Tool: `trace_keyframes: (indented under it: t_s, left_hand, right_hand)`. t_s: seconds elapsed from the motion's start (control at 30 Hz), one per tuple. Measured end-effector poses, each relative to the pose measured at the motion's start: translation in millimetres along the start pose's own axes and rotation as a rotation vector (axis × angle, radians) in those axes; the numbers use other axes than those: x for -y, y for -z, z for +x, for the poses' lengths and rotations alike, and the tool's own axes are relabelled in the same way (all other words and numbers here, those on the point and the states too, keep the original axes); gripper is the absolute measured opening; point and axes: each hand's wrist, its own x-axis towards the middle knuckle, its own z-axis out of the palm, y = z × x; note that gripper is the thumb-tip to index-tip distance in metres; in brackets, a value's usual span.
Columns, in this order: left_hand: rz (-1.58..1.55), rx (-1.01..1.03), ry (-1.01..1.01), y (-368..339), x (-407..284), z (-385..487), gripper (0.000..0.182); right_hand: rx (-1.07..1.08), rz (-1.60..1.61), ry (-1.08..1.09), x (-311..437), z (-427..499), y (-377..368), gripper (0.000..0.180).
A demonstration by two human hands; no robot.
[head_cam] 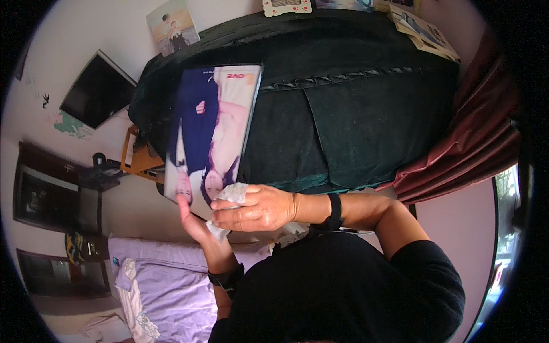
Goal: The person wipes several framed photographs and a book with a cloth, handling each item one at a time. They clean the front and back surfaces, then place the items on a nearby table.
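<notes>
A large photo panel showing two people lies tilted against the black cloth cover, its near edge towards me. My left hand grips that near edge at the corner, thumb on the printed face, the other fingers hidden beneath. A crumpled white wipe is bunched in my right hand, which is over the near edge of the panel beside my left hand. Part of the wipe hangs below the fingers. Each wrist has a black band.
A black cloth drapes a large piece of furniture, with a photo print and a white frame at its back. A dark red curtain hangs right. Left are a wall-mounted screen, a wooden chair and a bed with purple bedding.
</notes>
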Motion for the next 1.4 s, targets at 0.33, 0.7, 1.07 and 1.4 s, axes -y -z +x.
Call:
trace_keyframes:
  t_s: [0.33,0.7,1.07,1.4]
  left_hand:
    - [-0.275,-0.06,0.11,29,9,-2,0.049]
    - [0.116,-0.053,-0.225,70,-34,-26,0.047]
    - [0.992,0.021,-0.343,16,-88,-71,0.054]
    - [0.428,0.19,-0.224,-11,-60,-22,0.087]
  right_hand:
    - [-0.452,-0.337,-0.258,-157,70,74,0.036]
    - [-0.276,1.076,-1.518,-117,-7,79,0.047]
    - [0.175,0.903,-1.087,-98,-24,100,0.044]
    - [0.075,0.022,-0.028,-25,24,83,0.024]
